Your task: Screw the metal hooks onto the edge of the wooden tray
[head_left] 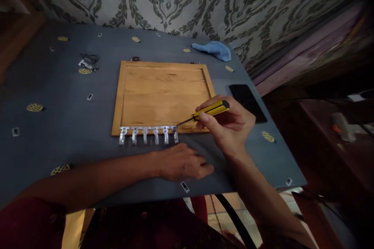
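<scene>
My right hand (229, 124) is closed around the handle of a yellow and black screwdriver (212, 109). Its thin shaft slants down to the left, with the tip at the rightmost metal hook (175, 135). That hook ends a row of several silver hooks along the near edge of a framed wooden panel (166, 93), which lies flat. My left hand (185, 162) rests on the table just below the row, fingers curled inward; whether anything is inside them is hidden.
Blue-grey patterned cloth covers the table (87, 124). A blue rag (214, 50) lies at the back right, and a black phone (248, 103) is right of the panel. Pliers (90, 57) and small metal pieces (87, 65) lie at the left. A patterned wall (175, 0) rises behind.
</scene>
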The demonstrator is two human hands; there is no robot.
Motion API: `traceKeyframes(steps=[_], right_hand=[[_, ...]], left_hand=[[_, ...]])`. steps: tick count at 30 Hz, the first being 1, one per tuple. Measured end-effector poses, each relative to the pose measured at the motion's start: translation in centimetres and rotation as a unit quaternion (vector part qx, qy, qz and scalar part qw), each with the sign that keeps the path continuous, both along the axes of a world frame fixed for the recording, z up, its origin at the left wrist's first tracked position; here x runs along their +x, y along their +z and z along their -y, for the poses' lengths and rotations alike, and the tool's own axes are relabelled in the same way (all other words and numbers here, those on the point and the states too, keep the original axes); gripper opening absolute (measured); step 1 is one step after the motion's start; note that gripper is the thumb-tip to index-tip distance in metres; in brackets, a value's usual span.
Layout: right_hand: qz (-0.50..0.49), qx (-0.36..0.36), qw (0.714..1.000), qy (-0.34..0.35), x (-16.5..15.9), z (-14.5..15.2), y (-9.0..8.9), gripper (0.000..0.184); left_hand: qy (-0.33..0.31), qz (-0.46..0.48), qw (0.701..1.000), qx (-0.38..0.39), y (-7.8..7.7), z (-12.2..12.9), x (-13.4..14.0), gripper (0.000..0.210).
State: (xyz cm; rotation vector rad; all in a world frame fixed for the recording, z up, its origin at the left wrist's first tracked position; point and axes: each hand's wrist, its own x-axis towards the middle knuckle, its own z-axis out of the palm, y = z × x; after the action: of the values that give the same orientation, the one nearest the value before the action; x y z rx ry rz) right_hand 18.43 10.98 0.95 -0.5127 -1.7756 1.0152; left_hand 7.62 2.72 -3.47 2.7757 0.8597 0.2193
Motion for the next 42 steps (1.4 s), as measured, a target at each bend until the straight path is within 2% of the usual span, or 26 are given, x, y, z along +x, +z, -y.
traceKeyframes(steps=[9, 19, 26, 36, 39, 42], right_hand=[[0.013, 0.001, 1.0, 0.01, -0.2, 0.2, 0.0, 0.009], [0.036, 0.072, 0.997, 0.01, 0.0, 0.2, 0.2, 0.012], [0.027, 0.066, 0.996, 0.047, 0.0, 0.2, 0.4, 0.016], [0.062, 0.06, 0.995, 0.039, 0.3, 0.1, 0.5, 0.01], [0.097, 0.045, 0.992, 0.065, 0.7, -0.3, 0.7, 0.017], [0.12, 0.041, 0.984, 0.126, 1.0, -0.8, 1.2, 0.023]], left_hand=[[0.007, 0.003, 1.0, 0.009, 0.4, 0.2, -0.1, 0.014], [0.002, 0.02, 0.999, 0.029, -0.5, 0.2, 0.1, 0.015], [0.005, 0.033, 0.999, 0.034, -0.5, 0.1, 0.2, 0.017], [0.0, 0.047, 0.998, 0.043, -0.6, 0.2, 0.1, 0.012], [0.007, 0.064, 0.996, 0.061, -1.1, 0.3, 0.3, 0.013], [0.011, 0.078, 0.994, 0.076, -1.5, 0.3, 0.5, 0.017]])
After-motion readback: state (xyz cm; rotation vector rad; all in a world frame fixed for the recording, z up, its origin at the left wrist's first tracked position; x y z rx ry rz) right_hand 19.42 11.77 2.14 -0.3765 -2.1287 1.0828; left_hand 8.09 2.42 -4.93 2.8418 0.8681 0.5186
